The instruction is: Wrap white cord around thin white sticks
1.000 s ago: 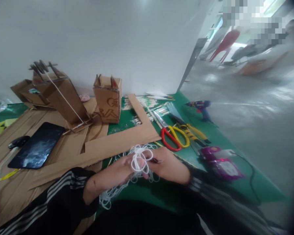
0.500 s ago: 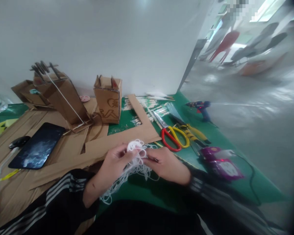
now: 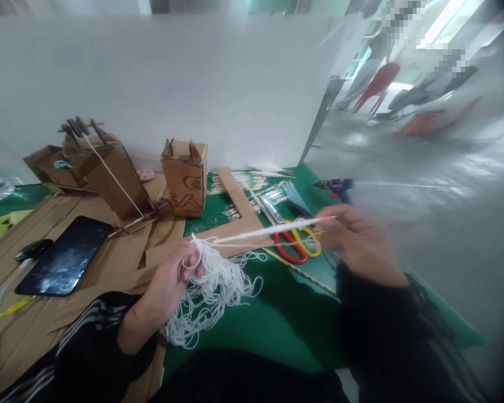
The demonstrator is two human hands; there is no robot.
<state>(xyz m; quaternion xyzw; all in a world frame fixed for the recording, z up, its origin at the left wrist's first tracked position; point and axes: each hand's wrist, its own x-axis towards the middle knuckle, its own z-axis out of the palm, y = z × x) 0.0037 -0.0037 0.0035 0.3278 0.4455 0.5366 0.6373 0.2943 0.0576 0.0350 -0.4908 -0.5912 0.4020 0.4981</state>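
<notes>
My left hand [image 3: 168, 282] is closed on a tangled bunch of white string [image 3: 218, 280], which hangs loose over the green tabletop. Stretched to the right from that bunch, a taut length of string runs into the pinched fingers of my right hand [image 3: 353, 232]. A thinner strand sags just beneath it. Below the taut string lie scissors [image 3: 292, 252] with red and yellow handles. Behind my hands is an L-shaped cardboard strip [image 3: 239, 224], resting partly on the green surface.
Cardboard boxes stand at the back: a tilted one [image 3: 113, 173] with sticks and string, and an upright one [image 3: 185, 179]. A dark phone [image 3: 65, 254] and a black mouse [image 3: 34, 250] lie left. Bundled sticks [image 3: 239, 182] and a glue gun [image 3: 336, 186] are at back right.
My right hand has moved right, away from my left, drawing string out straight. My left hand has shifted slightly left with the bunch. The view has tilted up a little.
</notes>
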